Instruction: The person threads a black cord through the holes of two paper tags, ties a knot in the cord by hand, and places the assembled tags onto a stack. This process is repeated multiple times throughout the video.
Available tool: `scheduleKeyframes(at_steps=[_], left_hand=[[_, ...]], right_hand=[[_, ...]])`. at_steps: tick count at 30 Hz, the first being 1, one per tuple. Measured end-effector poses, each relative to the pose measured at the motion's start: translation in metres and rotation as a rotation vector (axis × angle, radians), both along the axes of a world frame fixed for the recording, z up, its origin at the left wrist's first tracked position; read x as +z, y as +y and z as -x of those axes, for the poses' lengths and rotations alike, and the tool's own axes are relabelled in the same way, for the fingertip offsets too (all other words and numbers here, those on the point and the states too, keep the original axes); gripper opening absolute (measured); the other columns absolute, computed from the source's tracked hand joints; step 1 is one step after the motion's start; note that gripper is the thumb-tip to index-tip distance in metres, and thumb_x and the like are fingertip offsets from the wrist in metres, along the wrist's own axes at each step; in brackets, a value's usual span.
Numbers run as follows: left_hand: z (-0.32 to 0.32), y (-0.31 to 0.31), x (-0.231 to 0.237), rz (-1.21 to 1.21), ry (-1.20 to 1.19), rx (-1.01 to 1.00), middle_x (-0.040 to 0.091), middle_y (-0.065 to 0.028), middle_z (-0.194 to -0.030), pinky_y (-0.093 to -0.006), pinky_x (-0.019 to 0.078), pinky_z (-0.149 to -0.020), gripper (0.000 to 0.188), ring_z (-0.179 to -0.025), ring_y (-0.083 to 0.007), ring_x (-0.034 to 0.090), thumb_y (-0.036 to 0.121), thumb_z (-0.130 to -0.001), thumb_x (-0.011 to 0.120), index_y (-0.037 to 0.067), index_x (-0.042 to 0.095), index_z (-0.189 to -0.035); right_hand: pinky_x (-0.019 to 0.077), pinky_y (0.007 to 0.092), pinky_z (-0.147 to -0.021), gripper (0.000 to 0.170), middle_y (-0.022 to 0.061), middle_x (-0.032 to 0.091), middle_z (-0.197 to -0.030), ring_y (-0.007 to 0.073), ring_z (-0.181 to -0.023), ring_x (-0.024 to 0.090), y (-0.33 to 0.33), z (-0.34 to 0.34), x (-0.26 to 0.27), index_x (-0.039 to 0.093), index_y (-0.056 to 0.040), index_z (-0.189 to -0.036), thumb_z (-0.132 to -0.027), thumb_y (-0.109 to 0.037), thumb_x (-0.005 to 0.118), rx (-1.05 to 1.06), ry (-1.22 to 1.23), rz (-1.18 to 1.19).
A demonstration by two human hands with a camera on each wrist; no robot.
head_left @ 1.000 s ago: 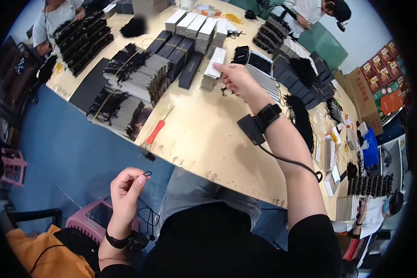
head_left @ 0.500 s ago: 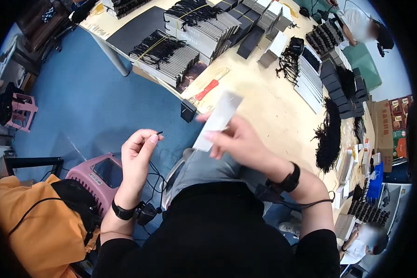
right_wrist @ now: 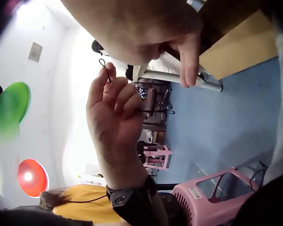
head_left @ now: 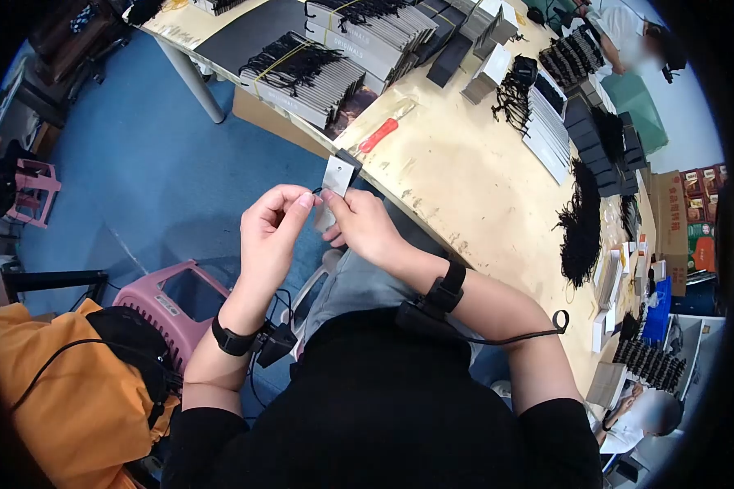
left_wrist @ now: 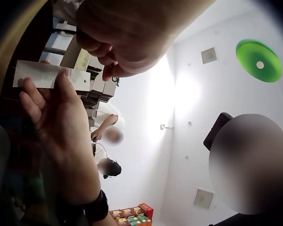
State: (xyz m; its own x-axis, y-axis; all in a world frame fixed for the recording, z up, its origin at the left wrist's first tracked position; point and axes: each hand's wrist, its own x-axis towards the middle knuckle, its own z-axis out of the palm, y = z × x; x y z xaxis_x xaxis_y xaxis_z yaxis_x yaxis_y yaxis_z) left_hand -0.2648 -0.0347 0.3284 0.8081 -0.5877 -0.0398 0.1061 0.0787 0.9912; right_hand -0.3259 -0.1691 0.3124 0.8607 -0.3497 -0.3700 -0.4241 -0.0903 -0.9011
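Observation:
My left hand (head_left: 271, 232) pinches a thin black cord (right_wrist: 103, 65) between thumb and forefinger, its small loop sticking up past the fingertips. Another stretch of the cord comes out beside the curled lower fingers in the right wrist view. My right hand (head_left: 369, 226) holds a white hang tag (head_left: 338, 174) between thumb and fingers. A small round hole shows near the tag's far end, plainest in the left wrist view, where the right hand (left_wrist: 61, 125) lies palm up under the tag. Both hands meet in front of the table's edge, the left fingertips right beside the tag.
On the table (head_left: 457, 187) lies a red-handled tool (head_left: 378, 135). Banded stacks of tags with black cords (head_left: 302, 77) stand behind it. A stack of white tags (head_left: 488, 73) and a black cord bundle (head_left: 581, 224) are farther right. A pink stool (head_left: 167, 306) stands at left.
My right hand has picked a white tag off the stack on the table and brought it down to the left hand. The left hand has risen slightly toward it, still pinching the cord.

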Motion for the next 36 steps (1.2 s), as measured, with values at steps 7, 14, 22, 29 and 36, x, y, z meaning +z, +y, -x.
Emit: scheduleKeyframes(at_steps=[7, 14, 22, 29, 36], left_hand=[[-0.006, -0.010, -0.009, 0.022, -0.054, 0.046, 0.049, 0.0083, -0.063, -0.0164, 0.0230, -0.047, 0.014, -0.053, 0.0008, 0.033, 0.016, -0.086, 0.054, 0.004, 0.062, -0.083], [-0.007, -0.002, 0.000, 0.233, -0.084, 0.256, 0.058, 0.0012, -0.079, -0.0148, 0.0325, -0.057, 0.009, -0.065, -0.0006, 0.043, 0.010, -0.086, 0.054, 0.002, 0.059, -0.086], [-0.004, 0.024, -0.020, 0.108, -0.023, 0.262, 0.060, -0.0002, -0.080, -0.0168, 0.0362, -0.065, 0.010, -0.071, -0.0027, 0.047, 0.010, -0.086, 0.054, 0.002, 0.060, -0.085], [-0.006, 0.004, -0.021, 0.070, 0.007, 0.095, 0.061, 0.0009, -0.076, -0.0170, 0.0384, -0.061, 0.010, -0.065, -0.0013, 0.047, 0.010, -0.084, 0.057, 0.000, 0.061, -0.086], [-0.012, -0.022, -0.026, 0.120, -0.041, 0.030, 0.060, 0.0004, -0.071, -0.0179, 0.0391, -0.059, 0.012, -0.064, -0.0020, 0.048, 0.010, -0.084, 0.057, -0.001, 0.062, -0.086]], right_hand=[[0.0506, 0.0316, -0.050, 0.035, 0.0183, 0.061, -0.067, 0.0242, -0.057, 0.063, 0.002, -0.002, -0.002, 0.057, 0.0067, -0.084, -0.091, -0.025, 0.043, -0.014, 0.010, 0.071], [0.0495, 0.0381, -0.065, 0.023, 0.0135, 0.060, -0.089, 0.0320, -0.077, 0.059, 0.011, 0.018, -0.012, 0.055, -0.0055, -0.105, -0.085, -0.014, 0.051, 0.181, -0.375, 0.775], [0.0495, 0.0331, -0.060, 0.022, 0.0167, 0.062, -0.083, 0.0289, -0.068, 0.062, 0.012, 0.024, -0.017, 0.059, -0.0006, -0.100, -0.087, -0.016, 0.049, 0.235, -0.303, 0.706], [0.0472, 0.0300, -0.050, 0.030, 0.0140, 0.060, -0.065, 0.0188, -0.056, 0.062, -0.003, 0.002, -0.018, 0.056, 0.0040, -0.087, -0.090, -0.024, 0.047, 0.048, -0.132, 0.177], [0.0464, 0.0303, -0.049, 0.029, 0.0128, 0.059, -0.064, 0.0191, -0.053, 0.061, -0.002, 0.004, -0.014, 0.057, 0.0031, -0.087, -0.090, -0.024, 0.045, 0.017, -0.153, 0.154]])
